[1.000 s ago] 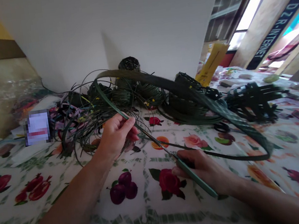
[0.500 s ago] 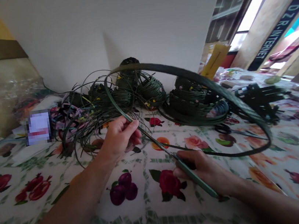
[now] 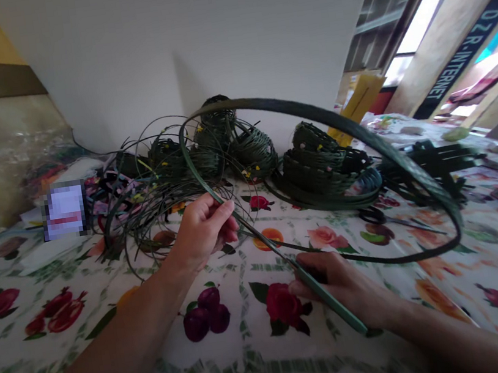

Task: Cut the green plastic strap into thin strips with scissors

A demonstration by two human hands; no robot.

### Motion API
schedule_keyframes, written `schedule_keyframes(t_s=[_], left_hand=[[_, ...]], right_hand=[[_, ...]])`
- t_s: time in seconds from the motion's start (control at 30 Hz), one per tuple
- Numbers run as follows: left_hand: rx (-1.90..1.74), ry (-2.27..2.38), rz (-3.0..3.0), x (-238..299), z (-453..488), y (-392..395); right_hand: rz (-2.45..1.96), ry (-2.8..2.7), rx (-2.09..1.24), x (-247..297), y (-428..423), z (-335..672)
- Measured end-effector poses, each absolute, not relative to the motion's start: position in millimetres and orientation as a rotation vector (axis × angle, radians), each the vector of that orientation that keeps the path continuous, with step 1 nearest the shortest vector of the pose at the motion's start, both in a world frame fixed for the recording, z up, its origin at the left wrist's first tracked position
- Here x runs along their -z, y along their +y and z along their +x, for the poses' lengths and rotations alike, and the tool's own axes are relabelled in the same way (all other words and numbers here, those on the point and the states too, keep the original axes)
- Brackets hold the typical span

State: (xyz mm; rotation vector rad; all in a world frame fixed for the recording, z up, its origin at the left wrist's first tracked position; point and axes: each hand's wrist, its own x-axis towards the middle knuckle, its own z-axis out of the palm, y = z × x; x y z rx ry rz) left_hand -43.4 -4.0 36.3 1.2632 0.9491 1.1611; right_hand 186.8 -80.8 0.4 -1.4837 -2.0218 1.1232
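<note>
Between thumb and fingers, my left hand (image 3: 210, 221) pinches a dark green woven strip (image 3: 312, 111). From there the strip rises in a wide loop to the right and comes back low, behind my right hand. My right hand (image 3: 331, 280) is closed around a slim tool with a green handle (image 3: 333, 304). The tool's thin front part points up-left towards my left hand, alongside the strip; whether it is a blade is hard to see. Beyond my hands lie several dark green woven baskets (image 3: 253, 152) and a tangle of thin dark strips (image 3: 142, 220).
Black-handled scissors (image 3: 373, 216) lie on the flowered tablecloth (image 3: 130, 364) to the right. Behind them is a pile of flat green strips (image 3: 431, 161). Colourful scraps (image 3: 115, 196) lie at the left, and a white wall (image 3: 191, 40) stands at the back.
The strip's loop has swung slightly to the right and its top has risen a little. Both hands keep their holds, barely moving.
</note>
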Motion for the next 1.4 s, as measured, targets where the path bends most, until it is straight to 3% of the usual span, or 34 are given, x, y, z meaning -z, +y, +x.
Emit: schedule_keyframes(t_s=[0.37, 0.6, 1.4], left_hand=[[-1.130, 0.958, 1.235, -40.0, -43.3, -4.8], [-1.337, 0.970, 1.382, -42.9, -53.1, 3.2], [-1.298, 0.996, 1.317, -42.7, -46.6, -1.8]], right_hand=[[-1.471, -1.962, -1.149, 6.0, -79.0, 187.2], [-1.448, -1.928, -1.171, 4.7, -78.6, 186.7], [-1.467, -1.975, -1.139, -3.4, -82.8, 183.6]])
